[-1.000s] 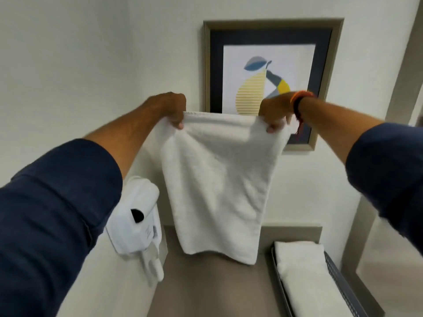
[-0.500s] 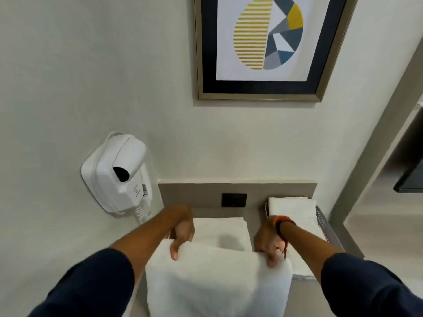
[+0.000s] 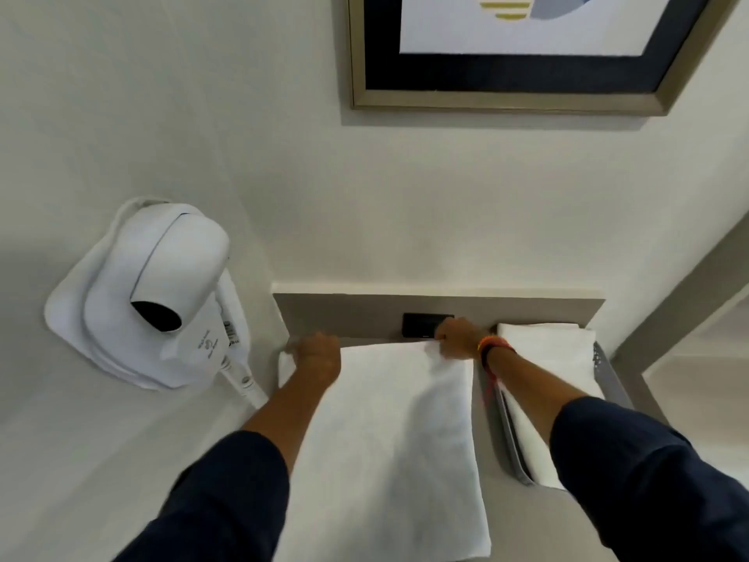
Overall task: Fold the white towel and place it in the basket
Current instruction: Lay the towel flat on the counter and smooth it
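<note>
The white towel (image 3: pixel 397 432) lies flat on the grey counter, folded over, its far edge near the backsplash. My left hand (image 3: pixel 318 356) grips the towel's far left corner. My right hand (image 3: pixel 458 338), with an orange and black wristband, grips the far right corner. Right of the towel stands the grey mesh basket (image 3: pixel 608 371), with another folded white towel (image 3: pixel 555 358) lying inside it. My right forearm crosses over the basket's near part.
A white wall-mounted hair dryer (image 3: pixel 162 294) hangs on the left wall, its cord running down beside the counter. A black socket (image 3: pixel 421 324) sits in the grey backsplash (image 3: pixel 344 314). A framed picture (image 3: pixel 527 54) hangs above.
The towel, held up in the air a second ago, came down onto the counter. Both hands moved its upper corners forward to the far edge, laying the towel doubled.
</note>
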